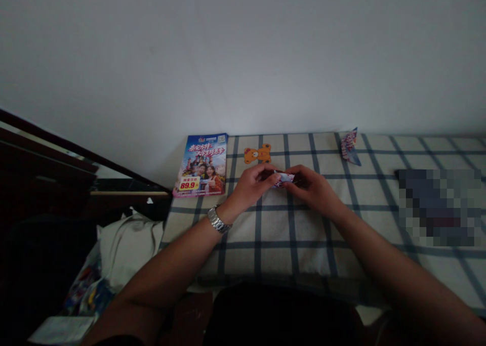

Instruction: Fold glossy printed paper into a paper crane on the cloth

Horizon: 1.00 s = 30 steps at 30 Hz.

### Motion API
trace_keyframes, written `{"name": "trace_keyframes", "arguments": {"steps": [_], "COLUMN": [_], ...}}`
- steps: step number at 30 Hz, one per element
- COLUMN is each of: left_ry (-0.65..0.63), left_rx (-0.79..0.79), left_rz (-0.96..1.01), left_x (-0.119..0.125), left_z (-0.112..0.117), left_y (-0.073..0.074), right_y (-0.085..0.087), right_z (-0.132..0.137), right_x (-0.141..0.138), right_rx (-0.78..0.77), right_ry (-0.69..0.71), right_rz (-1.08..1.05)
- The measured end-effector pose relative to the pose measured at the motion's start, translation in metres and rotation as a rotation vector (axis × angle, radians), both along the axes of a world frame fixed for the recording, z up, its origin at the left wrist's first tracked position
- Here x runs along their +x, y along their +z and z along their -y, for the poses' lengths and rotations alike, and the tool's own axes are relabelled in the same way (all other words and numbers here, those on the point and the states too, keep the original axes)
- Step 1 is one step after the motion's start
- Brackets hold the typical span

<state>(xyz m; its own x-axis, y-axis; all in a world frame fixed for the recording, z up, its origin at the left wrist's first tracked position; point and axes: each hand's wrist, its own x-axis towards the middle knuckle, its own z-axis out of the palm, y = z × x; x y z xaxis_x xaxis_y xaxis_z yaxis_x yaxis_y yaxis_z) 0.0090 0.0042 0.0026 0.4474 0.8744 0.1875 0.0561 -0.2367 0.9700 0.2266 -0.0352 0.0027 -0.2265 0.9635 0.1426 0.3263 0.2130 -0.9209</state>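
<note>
My left hand (252, 186) and my right hand (309, 190) meet above a checked cloth (304, 250), pinching a small folded piece of printed paper (284, 179) between them. The fingers hide most of that paper. A folded paper shape (349, 146) in pink and blue stands near the cloth's far edge, beyond my right hand. An orange teddy-bear cutout (257, 154) lies just past my left hand. A metal wristwatch (219, 219) circles my left wrist.
A glossy travel brochure (200, 165) lies at the cloth's far left corner. A pixelated, obscured patch (436, 207) covers something on the right. A white wall (243, 57) rises behind. A crumpled pale cloth (127, 247) and dark furniture (45, 184) sit at the left.
</note>
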Motion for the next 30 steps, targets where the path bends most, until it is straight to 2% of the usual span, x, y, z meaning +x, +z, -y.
{"name": "trace_keyframes", "arguments": {"steps": [4,13,30], "left_ry": [-0.013,0.04,0.059], "left_rx": [0.008,0.038,0.02], "left_rz": [0.019,-0.071,-0.001], "left_x": [-0.0006,-0.0006,0.0001], "left_z": [0.0007,0.0013,0.0001], "left_y": [0.0006,0.0013,-0.0056], "right_y": [0.0011,-0.0001,-0.0003], "right_z": [-0.0003,-0.0003,-0.0002], "right_x": [0.0004,-0.0004,-0.0009], "right_rx": [-0.003,-0.033,-0.036], "right_ry": [0.009,0.02,0.04], "right_rz": [0.008,0.005,-0.038]}}
